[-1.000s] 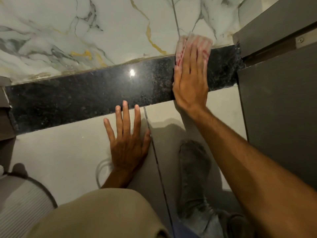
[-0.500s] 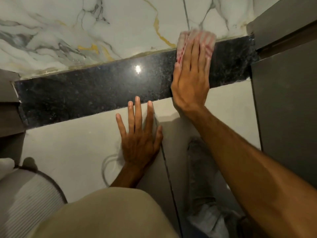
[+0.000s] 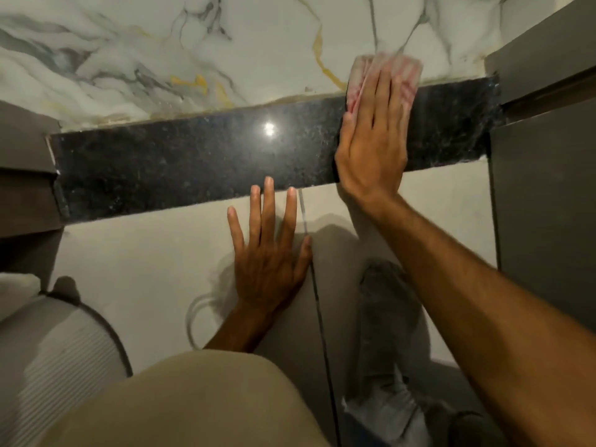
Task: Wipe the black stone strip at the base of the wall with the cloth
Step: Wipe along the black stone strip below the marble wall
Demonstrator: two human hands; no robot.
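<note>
The right hand (image 3: 374, 146) is laid flat and open, fingers together and stretched out, pressing a pink-and-white cloth (image 3: 403, 71) against the wall — a palm press, not a pinch, which spreads the pressure over a wide patch as it wipes. The cloth shows only above and to the left of the fingers; most of it is hidden under the hand, so how it is folded cannot be told. It sits across the upper edge of the black stone strip (image 3: 193, 162), lapping onto the marble-patterned wall tile (image 3: 161, 53) above, near the strip's right end, where a grey panel (image 3: 545, 221) closes it off.

The left hand (image 3: 267, 253) holds nothing. It lies spread and flat on the pale floor tile (image 3: 129, 269), fingertips reaching the strip's lower edge — probably a prop for a person leaning in low. The long stretch of strip to the left of the cloth lies bare, a light glinting off it.
</note>
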